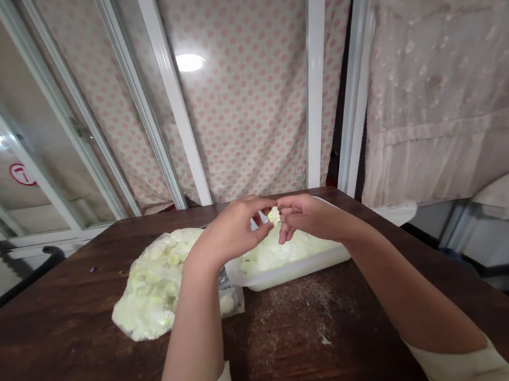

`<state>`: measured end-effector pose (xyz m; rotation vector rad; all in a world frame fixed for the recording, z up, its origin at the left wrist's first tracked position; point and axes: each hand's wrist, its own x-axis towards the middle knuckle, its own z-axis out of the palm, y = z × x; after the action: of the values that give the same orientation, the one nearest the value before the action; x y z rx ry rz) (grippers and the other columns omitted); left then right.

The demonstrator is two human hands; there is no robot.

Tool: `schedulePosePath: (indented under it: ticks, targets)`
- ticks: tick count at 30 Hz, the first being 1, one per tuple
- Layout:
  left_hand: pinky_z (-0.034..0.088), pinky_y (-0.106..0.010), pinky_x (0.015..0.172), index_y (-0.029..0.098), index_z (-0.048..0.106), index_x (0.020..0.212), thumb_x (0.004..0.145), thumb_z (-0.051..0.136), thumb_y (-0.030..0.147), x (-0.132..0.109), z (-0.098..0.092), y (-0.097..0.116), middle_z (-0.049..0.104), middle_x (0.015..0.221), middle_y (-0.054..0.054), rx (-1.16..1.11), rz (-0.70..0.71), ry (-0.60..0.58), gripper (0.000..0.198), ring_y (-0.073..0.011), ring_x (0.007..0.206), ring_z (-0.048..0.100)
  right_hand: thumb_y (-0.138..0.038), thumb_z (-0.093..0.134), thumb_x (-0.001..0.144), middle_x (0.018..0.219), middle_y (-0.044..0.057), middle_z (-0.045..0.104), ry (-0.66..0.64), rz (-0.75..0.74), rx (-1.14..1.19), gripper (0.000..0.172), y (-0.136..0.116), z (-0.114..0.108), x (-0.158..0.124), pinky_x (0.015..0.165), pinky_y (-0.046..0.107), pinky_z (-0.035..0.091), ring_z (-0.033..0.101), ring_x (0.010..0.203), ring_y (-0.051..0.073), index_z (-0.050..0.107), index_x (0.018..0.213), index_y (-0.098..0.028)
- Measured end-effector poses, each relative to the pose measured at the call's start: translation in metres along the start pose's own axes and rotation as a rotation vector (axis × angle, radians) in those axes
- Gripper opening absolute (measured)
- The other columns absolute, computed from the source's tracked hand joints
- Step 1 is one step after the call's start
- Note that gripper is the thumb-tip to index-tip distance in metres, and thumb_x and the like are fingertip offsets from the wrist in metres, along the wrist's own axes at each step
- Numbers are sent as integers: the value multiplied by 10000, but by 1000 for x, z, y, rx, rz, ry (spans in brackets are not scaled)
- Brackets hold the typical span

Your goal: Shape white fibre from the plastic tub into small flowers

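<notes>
My left hand [234,228] and my right hand [305,214] meet above a white plastic tray [293,269]. Both pinch one small white-green piece [274,215] between their fingertips. The tray holds a heap of similar pale pieces [278,253]. To the left of the tray lies a clear plastic bag [153,287] full of pale green-white pieces, partly behind my left forearm.
The dark brown wooden table [68,361] carries pale crumbs [296,314] in front of the tray. Its right edge drops off beside a floor area. Behind stand white window frames [174,99] and a dotted curtain. A black rail [15,285] runs at the left.
</notes>
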<state>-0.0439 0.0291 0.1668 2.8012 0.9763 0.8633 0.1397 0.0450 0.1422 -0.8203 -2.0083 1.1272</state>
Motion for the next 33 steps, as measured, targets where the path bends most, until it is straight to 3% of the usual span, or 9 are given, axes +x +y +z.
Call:
schedulePosePath:
  ticks: [5,20,27,33]
  targets:
    - [448,-264,693,220,567,1140,772,481,176,0,0,-1,626,967,-42,-6,10,4,381,-123,729,554,-126,434,751,559,-49,505,11,-7,5,74,-1,1,0,566,229,460,617,590,113,490,780,-163]
    - [454,-260,717,214,610,1092,749,479,137,4,6,-9,635,894,-36,-72,24,26,375,-127,769,566,-122,435,740,591,-22,570,24,8,-13,129,5,-1,3,574,241,452,598,592,111,521,828,-157]
    - [463,-271,711,201,630,1067,717,500,134,12,16,-8,636,864,-40,-35,7,207,380,-123,728,559,-123,431,751,578,-16,567,139,-41,32,145,4,0,6,572,236,441,580,581,106,542,839,-156]
    - [467,-265,717,185,648,1019,710,497,133,15,22,-6,644,859,-42,-36,20,293,348,-117,721,564,-117,425,738,611,-5,571,145,-70,56,197,3,-2,6,575,240,439,571,583,104,548,890,-137]
